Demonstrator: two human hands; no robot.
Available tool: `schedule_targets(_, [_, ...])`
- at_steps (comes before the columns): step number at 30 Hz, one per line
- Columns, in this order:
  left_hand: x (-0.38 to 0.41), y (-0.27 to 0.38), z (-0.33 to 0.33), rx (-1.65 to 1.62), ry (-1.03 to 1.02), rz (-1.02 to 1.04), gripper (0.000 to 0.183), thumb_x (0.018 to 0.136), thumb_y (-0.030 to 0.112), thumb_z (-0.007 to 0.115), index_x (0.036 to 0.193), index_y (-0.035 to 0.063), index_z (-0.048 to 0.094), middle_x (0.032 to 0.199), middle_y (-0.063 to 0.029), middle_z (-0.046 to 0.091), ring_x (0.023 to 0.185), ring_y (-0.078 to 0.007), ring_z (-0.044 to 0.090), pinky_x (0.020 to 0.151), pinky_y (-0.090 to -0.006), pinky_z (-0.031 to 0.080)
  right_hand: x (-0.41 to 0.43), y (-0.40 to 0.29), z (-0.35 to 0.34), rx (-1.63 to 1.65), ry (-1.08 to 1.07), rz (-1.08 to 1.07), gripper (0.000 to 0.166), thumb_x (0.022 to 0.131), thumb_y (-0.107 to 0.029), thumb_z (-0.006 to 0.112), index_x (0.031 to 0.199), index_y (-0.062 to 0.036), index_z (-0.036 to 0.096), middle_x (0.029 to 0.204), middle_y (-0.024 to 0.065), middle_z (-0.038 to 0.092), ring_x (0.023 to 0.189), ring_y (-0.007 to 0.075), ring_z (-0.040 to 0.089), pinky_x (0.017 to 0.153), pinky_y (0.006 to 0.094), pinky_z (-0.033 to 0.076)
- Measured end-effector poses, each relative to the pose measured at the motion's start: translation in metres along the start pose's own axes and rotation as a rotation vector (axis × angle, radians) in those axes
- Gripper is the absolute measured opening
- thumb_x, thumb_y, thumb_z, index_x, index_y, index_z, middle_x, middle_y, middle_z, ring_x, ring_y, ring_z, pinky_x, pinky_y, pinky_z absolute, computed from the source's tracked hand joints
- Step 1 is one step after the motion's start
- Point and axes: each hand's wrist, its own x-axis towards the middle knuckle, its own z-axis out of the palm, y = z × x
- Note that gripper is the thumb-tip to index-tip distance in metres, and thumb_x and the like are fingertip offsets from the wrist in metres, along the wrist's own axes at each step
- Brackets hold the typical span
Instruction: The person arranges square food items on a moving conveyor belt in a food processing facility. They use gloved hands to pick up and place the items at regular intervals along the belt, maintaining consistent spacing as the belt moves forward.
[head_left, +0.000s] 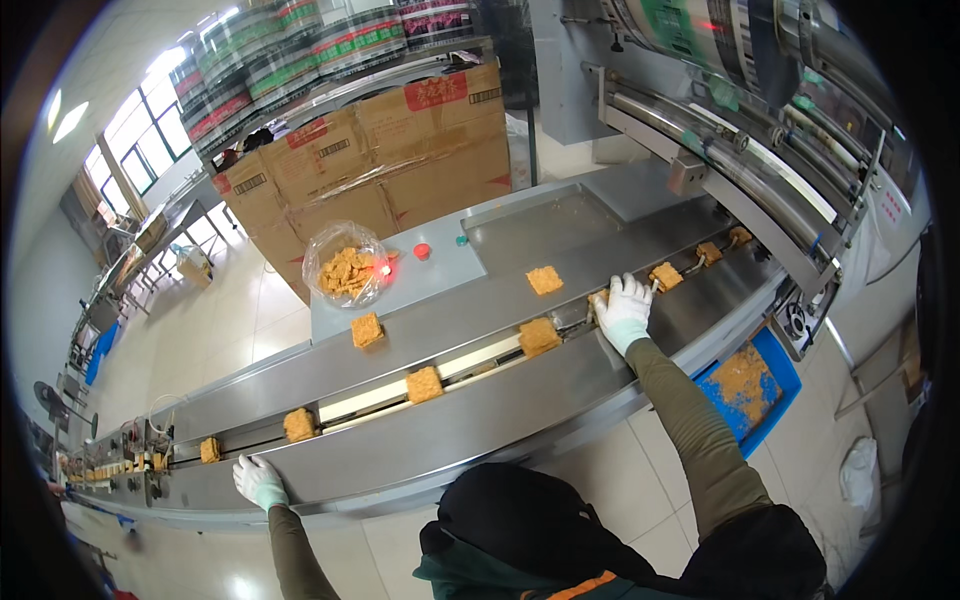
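Note:
My left hand, in a white glove with a pale green cuff, rests on the near steel deck of a conveyor, holding nothing. Close to it in the conveyor's channel sit two golden-brown snack blocks, one farther left and one to the right. My right hand, gloved alike, reaches over the channel. Its fingers partly cover a snack block; whether they grip it is hidden. Either side of this hand lie a snack block and another. One more block sits mid-channel.
Loose snack squares rest on the far deck, one left and one right. Beyond are a clear bag of pieces, a red button and cartons. Film rollers overhang the right end; a blue crumb bin stands below.

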Motion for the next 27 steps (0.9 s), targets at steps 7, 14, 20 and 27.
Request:
schedule_targets(7, [0.000, 0.009, -0.008, 0.038, -0.077, -0.017, 0.035, 0.091, 0.030, 0.046, 0.111, 0.0045, 0.057, 0.105, -0.0144, 0.057, 0.103, -0.0294, 0.054, 0.088, -0.0406, 0.043, -0.012, -0.033, -0.010, 0.016, -0.222, -0.016, 0.045, 0.087, -0.045, 0.050, 0.099, -0.0042, 0.062, 0.094, 0.0155, 0.063, 0.098, 0.0285, 0.058, 0.103, 0.0476, 0.029])
schedule_targets(14, [0.000, 0.000, -0.001, 0.016, -0.018, 0.001, 0.035, 0.091, 0.030, 0.045, 0.112, 0.0040, 0.057, 0.105, -0.0140, 0.057, 0.103, -0.0287, 0.054, 0.088, -0.0399, 0.044, -0.012, -0.039, -0.005, 0.077, -0.338, 0.015, 0.051, 0.086, -0.036, 0.049, 0.122, -0.0005, 0.047, 0.096, 0.0157, 0.064, 0.090, 0.0310, 0.062, 0.084, 0.0436, 0.043])
schedule_targets(20, [-0.001, 0.002, -0.001, -0.006, -0.009, -0.005, 0.035, 0.091, 0.029, 0.045, 0.112, 0.0040, 0.057, 0.105, -0.0142, 0.057, 0.104, -0.0290, 0.054, 0.088, -0.0402, 0.043, 0.001, 0.018, 0.005, -0.069, -0.109, 0.058, 0.051, 0.087, -0.037, 0.046, 0.125, -0.0026, 0.048, 0.111, 0.0194, 0.056, 0.099, 0.0340, 0.057, 0.093, 0.0451, 0.037])
schedule_targets(27, [-0.002, 0.006, -0.009, 0.018, -0.058, -0.019, 0.035, 0.091, 0.030, 0.045, 0.111, 0.0042, 0.057, 0.104, -0.0137, 0.057, 0.103, -0.0292, 0.054, 0.087, -0.0402, 0.044, 0.013, 0.048, 0.009, -0.104, 0.171, -0.052, 0.039, 0.084, -0.032, 0.052, 0.112, -0.0038, 0.055, 0.107, 0.0141, 0.060, 0.106, 0.0289, 0.052, 0.101, 0.0486, 0.029])
